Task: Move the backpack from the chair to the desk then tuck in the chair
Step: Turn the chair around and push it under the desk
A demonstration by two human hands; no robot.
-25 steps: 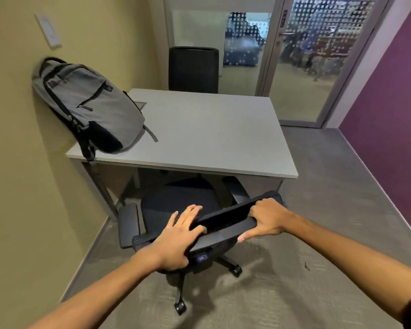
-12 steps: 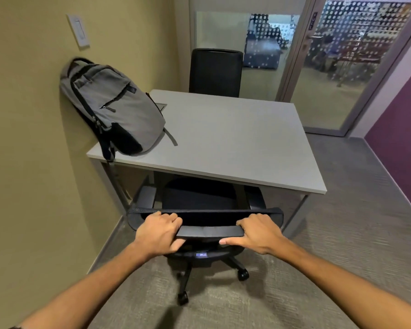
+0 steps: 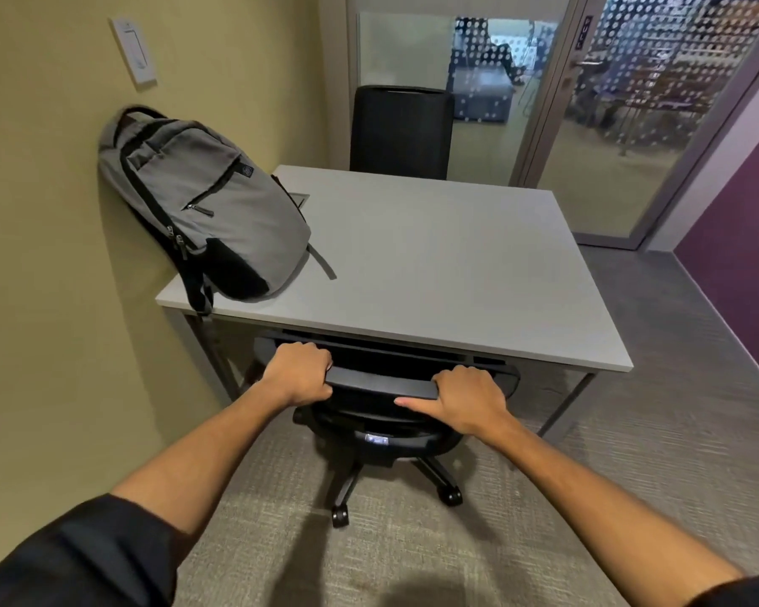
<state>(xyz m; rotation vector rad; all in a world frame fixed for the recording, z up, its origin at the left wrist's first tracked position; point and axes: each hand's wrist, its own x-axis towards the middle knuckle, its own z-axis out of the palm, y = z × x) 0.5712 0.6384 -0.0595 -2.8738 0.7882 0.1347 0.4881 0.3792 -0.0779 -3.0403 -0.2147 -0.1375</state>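
We take the desk (image 3: 434, 265) as our landmark: a pale grey rectangular top on thin metal legs, standing against a yellow-green wall (image 3: 53, 300). On the desk's near-left corner sits the grey backpack (image 3: 207, 216), its back leaning on that wall, a dark strap hanging over the desk edge and another strap lying flat on the top. The remaining surface of the top is bare, with a small recessed panel (image 3: 301, 199) showing just behind the backpack.

Under the desk's near edge is the black chair (image 3: 382, 387), its seat hidden beneath the top, its backrest close to the edge, its wheeled base out on the grey carpet (image 3: 632, 453). We hold the top of the backrest with both hands: our left hand (image 3: 299, 376) has its fingers curled together over the rim, and our right hand (image 3: 467, 398) has its fingers wrapped over the rim with the thumb stretched flat along the near face.

Beyond the desk's far side stands a second black chair (image 3: 399, 131), and past it glass panels and a glass door (image 3: 649, 111) patterned with dots. To the desk's right a purple wall (image 3: 745, 256) rises. Above the backpack a white switch plate (image 3: 133, 52) is fixed to the wall.
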